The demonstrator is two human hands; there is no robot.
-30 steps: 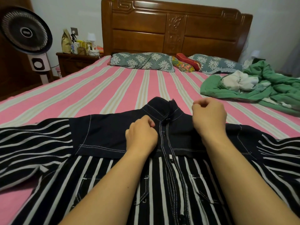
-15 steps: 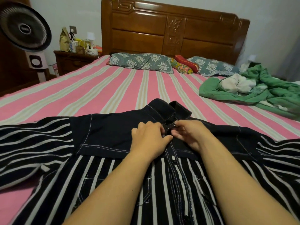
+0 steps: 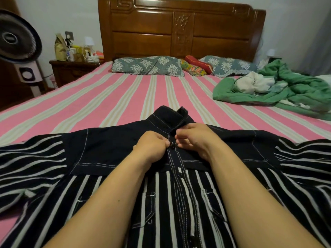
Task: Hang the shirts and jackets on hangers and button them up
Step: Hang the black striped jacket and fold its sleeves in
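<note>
Pink-and-cream striped bedding covers a wide bed (image 3: 125,97) with a carved wooden headboard (image 3: 180,31) at its far end. Spread flat across the near edge of the bed lies a dark shirt (image 3: 111,149) with white stripes and white stitching, its collar pointing toward the headboard and its sleeves reaching out to both sides. Both hands meet at the placket just below the collar. The left hand (image 3: 152,145) has its fingers curled, pinching the fabric edge beside a small button (image 3: 172,144). The right hand (image 3: 195,138) pinches the opposite edge, its fingertips bent in toward the same button. Near the far right corner lies a crumpled green blanket (image 3: 293,93). Patterned pillows (image 3: 148,66) line the headboard end.
</note>
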